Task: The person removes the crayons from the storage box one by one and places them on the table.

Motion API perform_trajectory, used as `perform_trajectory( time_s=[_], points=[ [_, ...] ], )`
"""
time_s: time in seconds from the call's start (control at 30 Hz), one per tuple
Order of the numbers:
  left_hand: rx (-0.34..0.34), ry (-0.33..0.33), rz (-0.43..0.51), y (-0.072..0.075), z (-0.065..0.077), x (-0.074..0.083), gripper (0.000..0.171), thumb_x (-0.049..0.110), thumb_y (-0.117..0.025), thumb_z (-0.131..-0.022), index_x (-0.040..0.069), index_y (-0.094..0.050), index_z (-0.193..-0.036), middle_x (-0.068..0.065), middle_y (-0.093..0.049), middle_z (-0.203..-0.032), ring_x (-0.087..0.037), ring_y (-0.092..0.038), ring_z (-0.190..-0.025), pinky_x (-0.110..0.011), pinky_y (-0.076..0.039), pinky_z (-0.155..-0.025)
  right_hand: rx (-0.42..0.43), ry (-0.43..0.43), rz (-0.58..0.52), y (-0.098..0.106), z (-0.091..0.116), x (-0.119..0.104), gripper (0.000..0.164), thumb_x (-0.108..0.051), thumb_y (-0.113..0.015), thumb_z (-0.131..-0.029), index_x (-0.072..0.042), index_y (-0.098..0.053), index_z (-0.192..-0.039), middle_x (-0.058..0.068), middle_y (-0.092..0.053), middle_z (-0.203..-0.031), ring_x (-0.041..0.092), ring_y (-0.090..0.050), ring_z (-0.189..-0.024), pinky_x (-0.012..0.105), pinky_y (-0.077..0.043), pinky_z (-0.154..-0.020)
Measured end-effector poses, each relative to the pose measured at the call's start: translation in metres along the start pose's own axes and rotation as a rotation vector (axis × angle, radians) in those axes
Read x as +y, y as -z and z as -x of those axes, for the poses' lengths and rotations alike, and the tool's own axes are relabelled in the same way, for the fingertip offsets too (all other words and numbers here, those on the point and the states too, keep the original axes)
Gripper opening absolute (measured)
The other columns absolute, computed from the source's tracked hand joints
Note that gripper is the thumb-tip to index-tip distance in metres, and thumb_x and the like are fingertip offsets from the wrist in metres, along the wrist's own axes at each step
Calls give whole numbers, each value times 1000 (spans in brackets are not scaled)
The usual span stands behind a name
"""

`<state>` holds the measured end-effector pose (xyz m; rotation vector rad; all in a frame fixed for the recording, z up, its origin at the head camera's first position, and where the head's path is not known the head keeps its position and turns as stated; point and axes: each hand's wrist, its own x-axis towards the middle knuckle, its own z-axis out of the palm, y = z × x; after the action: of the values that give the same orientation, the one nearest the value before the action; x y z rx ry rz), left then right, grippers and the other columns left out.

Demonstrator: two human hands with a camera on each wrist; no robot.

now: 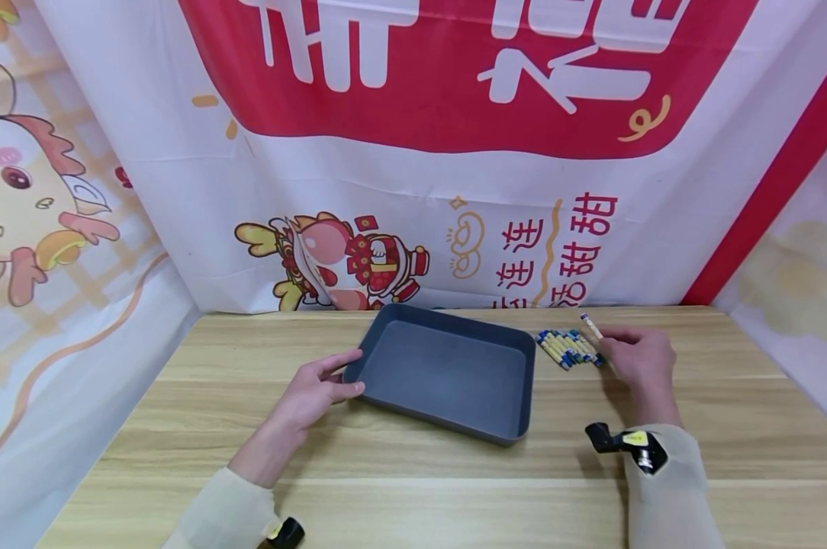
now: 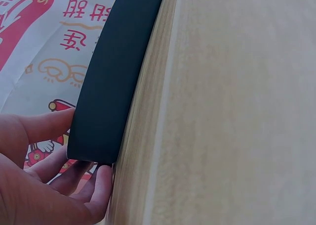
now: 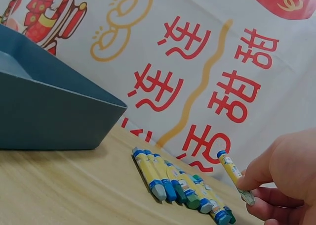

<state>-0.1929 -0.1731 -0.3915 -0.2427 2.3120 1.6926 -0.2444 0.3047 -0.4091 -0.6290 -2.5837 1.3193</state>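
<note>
A shallow dark blue-grey rectangular tray sits at an angle on the table, with nothing inside. My left hand grips its left end, thumb over the rim and the other fingers underneath, as the left wrist view shows. Between the thumb and fingers of my right hand is a pale-tipped crayon in a yellow and blue wrapper, held up off the table. Several more crayons, with blue, green and grey tips, lie side by side just right of the tray, beside that hand.
The wooden table ends at a printed cloth backdrop close behind the tray. Another patterned cloth hangs along the left side. Small black cameras are worn at both wrists.
</note>
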Motion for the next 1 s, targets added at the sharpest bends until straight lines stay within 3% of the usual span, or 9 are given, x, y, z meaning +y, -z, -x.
perform_trajectory(
  time_s=[0.3,0.6,1.0],
  points=[
    [10,15,17,0,-2,0,58,14,-75,-98,26,-60,-152,-10,-38,-172,-41,-32,-160,-63,-24,-131,-16,-68,23,-4,-1,3,37,-28,-69,-101,-6,-75,-131,23,-69,-138,36,-56,-127,34,-39,-85],
    [9,12,15,0,0,-1,58,13,-75,-98,25,-59,-153,-10,-37,-173,-41,-33,-160,-63,-25,-130,-20,-8,85,-8,-1,6,35,-25,-68,-100,-5,-76,-128,24,-70,-138,42,-56,-135,51,-44,-106],
    [5,-1,5,-1,0,-1,59,13,-75,-98,23,-58,-154,-12,-37,-173,-43,-31,-160,-65,-25,-130,-27,3,117,-8,-1,7,35,-25,-66,-102,-4,-76,-128,25,-68,-140,46,-53,-138,57,-41,-113]
  ],
)
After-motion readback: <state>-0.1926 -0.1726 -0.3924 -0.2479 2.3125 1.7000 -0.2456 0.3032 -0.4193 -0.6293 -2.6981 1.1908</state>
